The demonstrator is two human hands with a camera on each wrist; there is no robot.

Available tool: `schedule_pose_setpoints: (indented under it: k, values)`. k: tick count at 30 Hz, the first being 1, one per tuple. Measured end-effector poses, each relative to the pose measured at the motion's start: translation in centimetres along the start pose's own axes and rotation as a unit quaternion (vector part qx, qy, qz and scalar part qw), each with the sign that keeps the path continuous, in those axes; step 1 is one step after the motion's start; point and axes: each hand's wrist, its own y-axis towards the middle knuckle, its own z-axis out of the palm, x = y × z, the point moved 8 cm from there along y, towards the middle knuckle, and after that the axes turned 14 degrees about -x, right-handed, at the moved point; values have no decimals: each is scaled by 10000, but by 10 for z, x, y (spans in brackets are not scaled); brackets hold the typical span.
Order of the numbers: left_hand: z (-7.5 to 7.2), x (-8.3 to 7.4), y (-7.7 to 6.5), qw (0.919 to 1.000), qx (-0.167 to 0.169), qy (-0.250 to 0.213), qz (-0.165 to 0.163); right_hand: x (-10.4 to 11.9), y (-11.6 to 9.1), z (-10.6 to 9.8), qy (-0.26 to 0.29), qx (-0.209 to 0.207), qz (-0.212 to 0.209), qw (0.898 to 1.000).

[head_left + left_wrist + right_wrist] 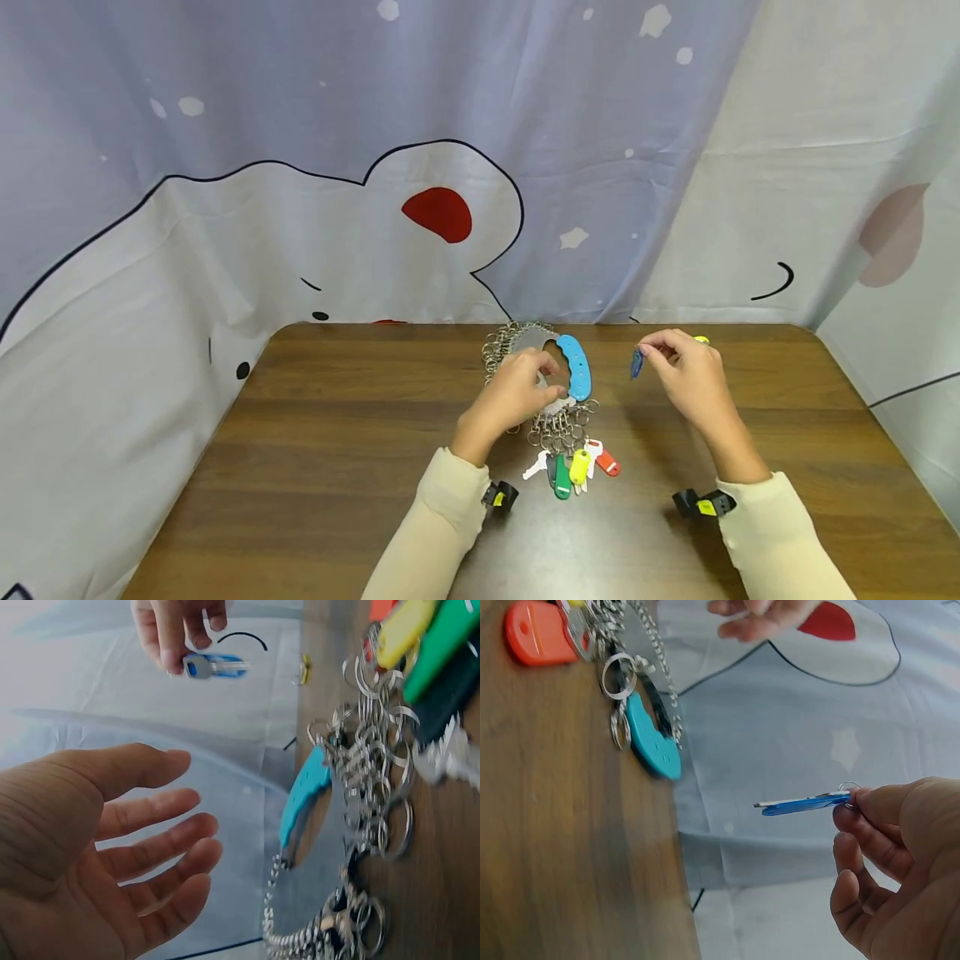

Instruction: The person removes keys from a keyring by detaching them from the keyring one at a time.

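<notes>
My right hand pinches a small ring between thumb and forefinger, and a key with a blue tag hangs from it above the table. In the left wrist view the silver key lies against that tag. My left hand holds nothing, its fingers loosely bent over a large metal key holder with a blue handle. Many split rings on small chains line the holder. At its near side lie keys with green, yellow, red and dark tags.
A yellow tag lies near the table's back edge, partly hidden behind my right hand. The brown wooden table ends at a printed curtain. Cameras are strapped at both wrists.
</notes>
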Motion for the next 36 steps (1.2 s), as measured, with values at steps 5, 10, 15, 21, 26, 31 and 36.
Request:
schedule_pose_setpoints:
  k: [5,10,15,21,26,31,36]
  values:
    - [-10,5,-2,9998,-77,136,75,-13,8,-14,-39,-82,220,9997]
    - [-17,12,-6,9988,-85,434,214,-29,18,-26,-259,-73,330,9991]
    - [-25,18,-12,9962,-68,748,437,-48,27,-35,-506,-63,357,9981]
    - [-33,25,-22,9920,-102,1016,748,-75,33,-41,-646,-20,297,9975]
    - [-33,31,-30,9887,-15,1286,773,-101,34,-44,-799,126,291,9963]
    - [-34,33,-35,9867,-2,1363,886,-120,34,-42,-909,297,81,9954]
    - [-36,31,-43,9834,67,1434,1105,-129,31,-40,-1137,446,-515,9912]
